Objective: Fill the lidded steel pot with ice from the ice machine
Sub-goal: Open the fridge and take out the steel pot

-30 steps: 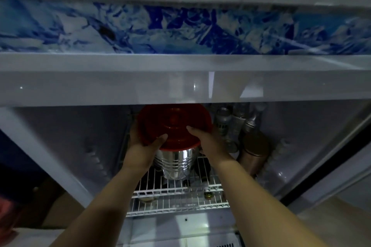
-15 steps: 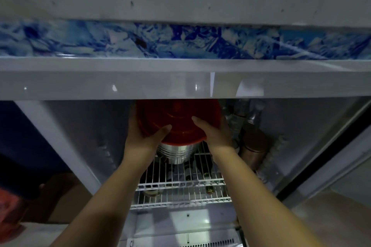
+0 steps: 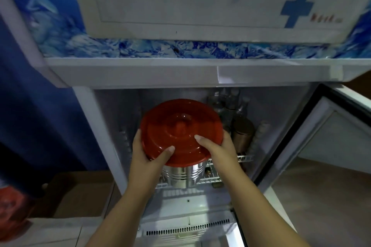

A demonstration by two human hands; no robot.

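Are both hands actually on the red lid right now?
Touching. The head view shows the left hand and right hand gripping opposite sides of the red lid, thumbs lying on its top.

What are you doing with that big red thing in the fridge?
A person is holding a steel pot with a red lid in both hands, at the open lower compartment of a fridge-like cabinet. The left hand and right hand grip the lid's rim on either side, thumbs on top. The pot sits at the wire shelf, beside some bottles and a bronze canister. The lid is on, so no ice shows.
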